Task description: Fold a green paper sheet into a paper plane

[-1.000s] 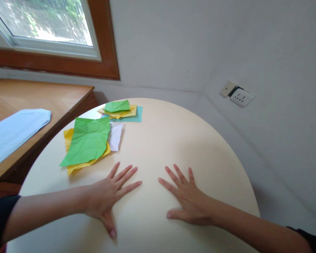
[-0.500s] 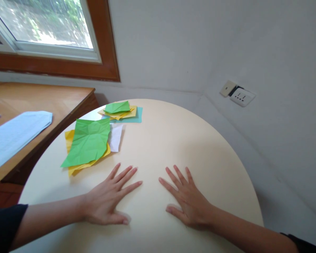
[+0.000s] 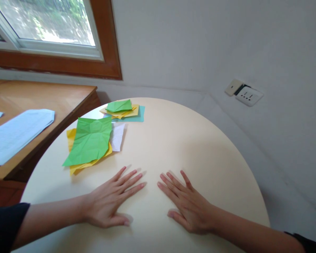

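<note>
Both of my hands lie flat, palms down, on a round cream table (image 3: 200, 147). My left hand (image 3: 113, 203) has its fingers spread toward the middle and holds nothing. My right hand (image 3: 185, 203) rests beside it, fingertips a short gap from the left hand's, also holding nothing. Just beyond my left hand lies a creased green paper sheet (image 3: 91, 140) on top of a yellow sheet (image 3: 73, 167), with a white sheet (image 3: 118, 135) beside them. Farther back sits a small stack: folded green paper (image 3: 119, 105) on yellow and teal sheets (image 3: 137, 117).
A wooden desk (image 3: 42, 98) stands at the left against the table, with a printed white paper (image 3: 15, 131) on it. A wood-framed window (image 3: 55, 35) is above it. A wall socket (image 3: 249, 95) sits on the right wall.
My left thumb has drawn in under the palm. Both hands have shifted slightly, and their fingertips now sit closer together. The papers have not moved.
</note>
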A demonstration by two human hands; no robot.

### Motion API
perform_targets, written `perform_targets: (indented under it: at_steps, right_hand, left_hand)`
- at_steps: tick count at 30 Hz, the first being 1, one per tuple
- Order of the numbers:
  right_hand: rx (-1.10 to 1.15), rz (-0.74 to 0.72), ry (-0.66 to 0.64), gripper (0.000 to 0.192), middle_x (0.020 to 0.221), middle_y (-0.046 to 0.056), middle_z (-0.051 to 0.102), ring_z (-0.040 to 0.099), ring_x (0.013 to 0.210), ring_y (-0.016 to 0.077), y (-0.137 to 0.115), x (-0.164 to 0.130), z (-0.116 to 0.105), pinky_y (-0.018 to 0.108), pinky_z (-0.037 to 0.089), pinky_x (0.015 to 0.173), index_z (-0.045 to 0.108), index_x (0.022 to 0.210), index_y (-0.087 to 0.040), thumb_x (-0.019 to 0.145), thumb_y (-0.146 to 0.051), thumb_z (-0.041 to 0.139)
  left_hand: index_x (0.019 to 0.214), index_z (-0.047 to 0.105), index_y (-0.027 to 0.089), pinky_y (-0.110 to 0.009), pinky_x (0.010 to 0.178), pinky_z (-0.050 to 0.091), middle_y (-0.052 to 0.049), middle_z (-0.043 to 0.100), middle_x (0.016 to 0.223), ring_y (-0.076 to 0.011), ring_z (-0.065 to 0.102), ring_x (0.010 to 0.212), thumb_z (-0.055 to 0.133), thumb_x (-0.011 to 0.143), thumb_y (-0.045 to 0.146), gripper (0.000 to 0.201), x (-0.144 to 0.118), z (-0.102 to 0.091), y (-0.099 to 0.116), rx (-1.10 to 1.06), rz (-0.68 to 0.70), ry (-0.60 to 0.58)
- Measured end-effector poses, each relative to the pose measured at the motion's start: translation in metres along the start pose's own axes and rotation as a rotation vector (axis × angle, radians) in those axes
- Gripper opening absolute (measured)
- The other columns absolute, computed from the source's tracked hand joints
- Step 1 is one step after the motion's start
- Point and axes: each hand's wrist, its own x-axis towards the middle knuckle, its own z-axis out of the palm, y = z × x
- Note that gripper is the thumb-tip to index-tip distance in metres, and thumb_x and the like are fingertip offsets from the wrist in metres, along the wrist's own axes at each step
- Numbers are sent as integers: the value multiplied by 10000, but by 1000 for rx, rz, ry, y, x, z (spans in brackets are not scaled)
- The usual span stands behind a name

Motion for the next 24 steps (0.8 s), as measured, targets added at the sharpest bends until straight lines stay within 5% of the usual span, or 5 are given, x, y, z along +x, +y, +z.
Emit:
perform_targets:
  at_steps: [24]
  right_hand:
    - [142,-126,-107,660,1495,74,186,116,1384,231,2,7,-6,466,-91,1104,98,1438,-228,871,-356,411]
  left_hand:
    - [1443,42,184,-524,1096,-5,-129,127,1491,-291,117,1373,380,854,531,763,3,-2,-2,-64,66,-50]
